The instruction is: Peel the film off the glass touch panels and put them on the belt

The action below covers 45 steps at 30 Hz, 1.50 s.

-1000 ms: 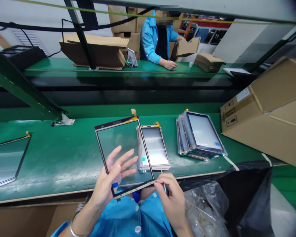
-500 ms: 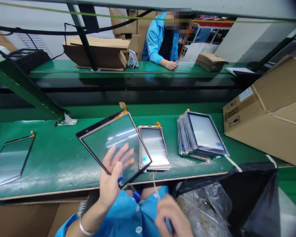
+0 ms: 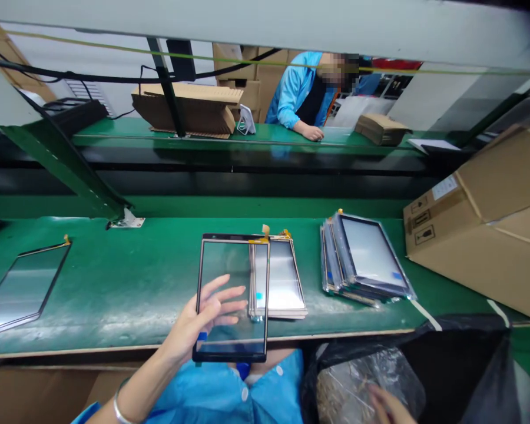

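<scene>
Held panel (image 3: 229,262): 1
Loose panel at left (image 3: 26,288): 1
Panel stacks (image 3: 285,271): 2 (panels per stack not countable)
Carton at right (image 3: 490,229): 1
Black bag (image 3: 463,359): 1
Pale strips (image 3: 426,315): 2
Co-worker (image 3: 294,94): 1

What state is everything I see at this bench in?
Glass panel: held up, see-through
Left hand: gripping the glass panel's left edge
Black bag: open, clear plastic inside
Right hand: at the clear plastic, grip unclear
Middle stack: lying flat, slightly uneven
Right stack: clear-wrapped, unevenly piled
Far-left panel: lying alone
Cardboard box: open or closed, unclear
</scene>
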{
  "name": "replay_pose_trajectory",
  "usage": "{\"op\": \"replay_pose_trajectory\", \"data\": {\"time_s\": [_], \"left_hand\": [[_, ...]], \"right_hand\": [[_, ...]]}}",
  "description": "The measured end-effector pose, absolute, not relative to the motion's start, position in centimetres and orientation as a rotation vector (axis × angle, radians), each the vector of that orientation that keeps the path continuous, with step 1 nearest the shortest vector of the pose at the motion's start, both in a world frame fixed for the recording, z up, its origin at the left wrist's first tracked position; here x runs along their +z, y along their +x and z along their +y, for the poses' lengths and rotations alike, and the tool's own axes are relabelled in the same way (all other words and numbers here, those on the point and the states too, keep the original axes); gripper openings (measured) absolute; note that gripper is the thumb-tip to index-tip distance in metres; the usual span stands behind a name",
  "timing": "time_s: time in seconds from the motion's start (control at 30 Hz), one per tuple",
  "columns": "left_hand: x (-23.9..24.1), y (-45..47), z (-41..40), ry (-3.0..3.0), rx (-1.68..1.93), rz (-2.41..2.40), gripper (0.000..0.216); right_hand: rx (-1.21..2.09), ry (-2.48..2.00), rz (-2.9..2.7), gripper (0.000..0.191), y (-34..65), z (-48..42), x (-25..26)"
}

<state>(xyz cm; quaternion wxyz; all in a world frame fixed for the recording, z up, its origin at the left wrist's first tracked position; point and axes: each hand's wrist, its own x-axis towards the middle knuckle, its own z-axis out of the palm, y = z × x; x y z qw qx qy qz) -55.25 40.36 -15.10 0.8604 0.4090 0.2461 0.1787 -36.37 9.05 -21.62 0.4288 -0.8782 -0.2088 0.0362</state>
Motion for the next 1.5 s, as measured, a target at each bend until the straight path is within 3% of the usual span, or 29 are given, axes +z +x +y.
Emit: {"op": "replay_pose_trajectory", "data": {"time_s": [0.2,0.37,0.6,0.73,0.9,1.5], "left_hand": [[-15.0,-56.4,38.0,0.922,0.263,0.48,0.037],[-13.9,-57.2,36.9,0.952,0.261,0.538,0.035],[-13.9,-57.5,36.5,1.026,0.294,0.551,0.033],[-14.1,-57.6,36.3,1.024,0.304,0.552,0.033],[-14.2,-57.7,36.2,1.001,0.326,0.535,0.032],[-14.5,-58.4,35.6,1.082,0.337,0.582,0.033]], "right_hand": [[0.351,-1.68,-0.6,0.019,-37.3,19.1,-14.7],[0.456,-1.467,-0.665,0.01,-37.6,25.3,-10.4],[0.549,-1.478,-0.647,0.015,-37.6,25.1,-10.2],[0.241,-1.538,-0.714,0.005,-38.1,25.3,-10.8],[-0.042,-1.493,-0.867,0.018,-38.8,25.4,-11.9],[0.013,-1.554,-0.89,0.015,-39.1,25.0,-11.3]]}}
